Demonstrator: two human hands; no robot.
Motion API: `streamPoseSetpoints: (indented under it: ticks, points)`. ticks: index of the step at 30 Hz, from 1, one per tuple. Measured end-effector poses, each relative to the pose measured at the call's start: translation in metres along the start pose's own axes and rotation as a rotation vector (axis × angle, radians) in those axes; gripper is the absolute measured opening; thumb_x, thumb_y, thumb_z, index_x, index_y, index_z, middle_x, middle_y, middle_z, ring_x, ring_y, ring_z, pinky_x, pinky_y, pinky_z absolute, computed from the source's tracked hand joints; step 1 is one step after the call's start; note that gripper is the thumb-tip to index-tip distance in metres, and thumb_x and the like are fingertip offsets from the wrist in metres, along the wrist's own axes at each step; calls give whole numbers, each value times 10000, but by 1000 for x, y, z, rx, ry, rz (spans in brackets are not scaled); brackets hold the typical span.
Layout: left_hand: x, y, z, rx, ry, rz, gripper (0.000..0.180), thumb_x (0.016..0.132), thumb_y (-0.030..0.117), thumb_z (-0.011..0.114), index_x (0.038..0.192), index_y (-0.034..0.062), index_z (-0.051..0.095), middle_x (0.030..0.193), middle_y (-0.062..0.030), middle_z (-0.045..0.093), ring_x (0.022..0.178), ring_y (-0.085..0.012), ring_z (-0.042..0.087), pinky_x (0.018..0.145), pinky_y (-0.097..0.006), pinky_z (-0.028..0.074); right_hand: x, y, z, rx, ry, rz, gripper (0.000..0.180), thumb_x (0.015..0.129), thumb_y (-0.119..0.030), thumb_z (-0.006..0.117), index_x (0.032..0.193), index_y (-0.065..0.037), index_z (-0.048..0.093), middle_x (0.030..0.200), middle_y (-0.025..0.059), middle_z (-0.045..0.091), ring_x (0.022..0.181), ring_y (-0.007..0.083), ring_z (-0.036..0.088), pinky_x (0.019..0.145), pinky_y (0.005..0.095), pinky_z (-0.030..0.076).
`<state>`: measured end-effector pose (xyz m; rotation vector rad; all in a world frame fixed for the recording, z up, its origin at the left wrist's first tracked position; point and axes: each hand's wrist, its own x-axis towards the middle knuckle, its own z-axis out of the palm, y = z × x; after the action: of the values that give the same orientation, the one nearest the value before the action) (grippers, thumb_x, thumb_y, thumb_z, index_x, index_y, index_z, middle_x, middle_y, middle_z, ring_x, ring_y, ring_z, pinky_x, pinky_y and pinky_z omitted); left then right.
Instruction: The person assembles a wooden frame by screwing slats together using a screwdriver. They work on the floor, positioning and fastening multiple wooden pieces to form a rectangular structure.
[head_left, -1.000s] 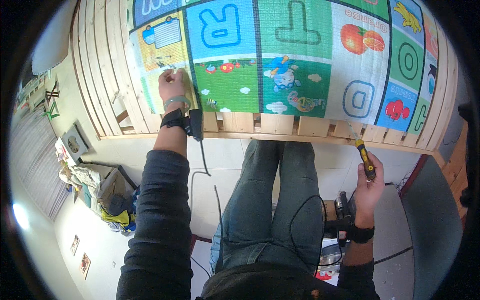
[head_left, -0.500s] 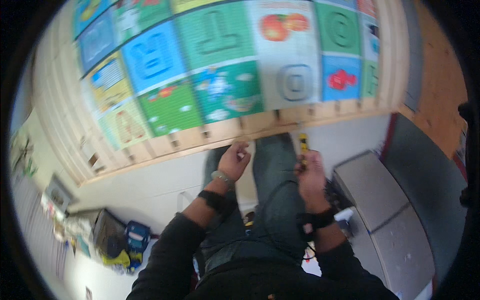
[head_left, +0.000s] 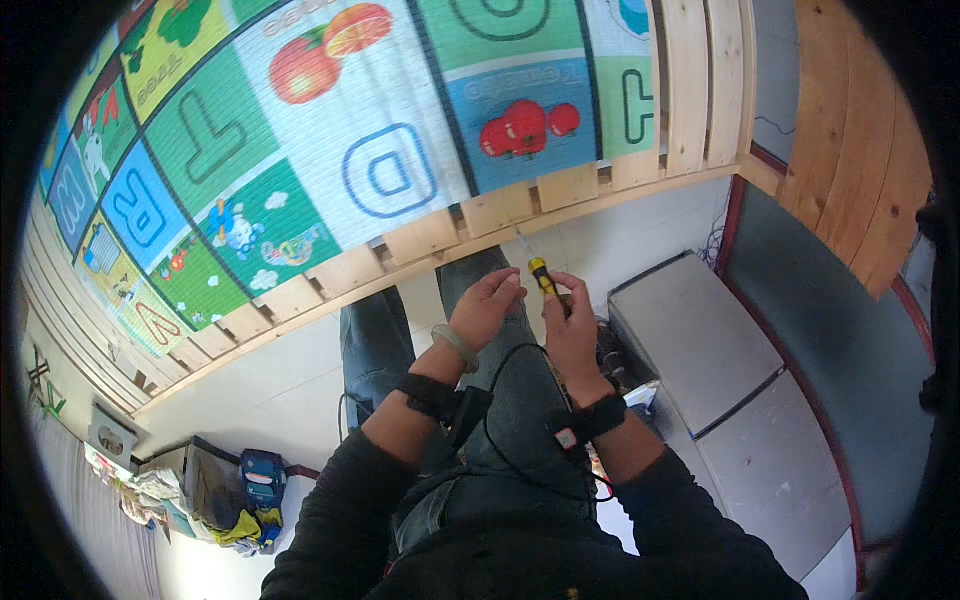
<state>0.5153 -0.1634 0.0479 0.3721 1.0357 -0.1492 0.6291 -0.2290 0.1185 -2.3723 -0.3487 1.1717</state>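
My right hand (head_left: pixel 572 325) grips a screwdriver (head_left: pixel 541 275) by its yellow and black handle. The thin shaft slants up and left, and its tip appears close to the edge of the wooden slatted frame (head_left: pixel 508 214); whether they touch I cannot tell. Just left of the handle is my left hand (head_left: pixel 487 308), thumb and fingers pinched together. Anything between those fingertips is too small to make out. Both hands are above my legs, at the near side of the frame.
A colourful alphabet play mat (head_left: pixel 310 140) covers most of the slats. To the right stand grey boxes (head_left: pixel 700 315) beside a dark panel (head_left: pixel 815 330), with wooden boards (head_left: pixel 850 150) above. Bags and cloths (head_left: pixel 215 490) lie at lower left. A black cable (head_left: pixel 495 440) hangs between my wrists.
My view has swung to the right along the frame. The hands have come closer together, and the screwdriver now tilts up and left with its shaft toward the frame's edge.
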Motion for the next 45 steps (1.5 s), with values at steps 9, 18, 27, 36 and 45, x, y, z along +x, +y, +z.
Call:
streamPoseSetpoints:
  ticks: [9, 18, 27, 36, 45]
  points:
    - [27, 12, 33, -118, 125, -181, 300, 943, 297, 555, 1116, 57, 603, 872, -23, 643, 686, -101, 589, 615, -221, 472, 22, -12, -40, -372, -340, -297, 418, 842, -142, 595, 1227, -47, 460, 1081, 191, 567, 993, 377, 570, 835, 418, 486]
    - [14, 16, 35, -253, 221, -169, 294, 951, 273, 532, 1151, 67, 593, 921, -33, 650, 761, -105, 616, 660, -236, 503, 14, -14, -32, -95, -383, -258, 426, 882, -187, 586, 1243, -45, 411, 1018, 165, 546, 886, 329, 570, 759, 414, 488]
    - [15, 32, 25, -31, 195, -263, 290, 928, 303, 578, 1075, 56, 615, 838, -12, 637, 677, -87, 594, 594, -231, 501, 22, -11, -28, 954, -603, 1157, 272, 969, -437, 423, 969, -179, 511, 632, -8, 484, 481, 86, 370, 498, 248, 322]
    - [18, 47, 14, 117, 116, -262, 286, 910, 297, 610, 892, 11, 622, 658, -11, 590, 510, -95, 566, 482, -220, 451, 13, -24, -13, 1091, -452, 1181, 273, 965, -410, 428, 908, -162, 525, 587, -7, 464, 429, 109, 357, 433, 265, 291]
    - [28, 55, 3, 485, -2, -210, 416, 887, 406, 605, 874, -6, 660, 651, -53, 618, 567, -151, 606, 538, -282, 483, 9, -26, -4, 1433, -386, 1227, 299, 962, -387, 412, 912, -136, 566, 548, -41, 421, 420, 98, 351, 475, 251, 304]
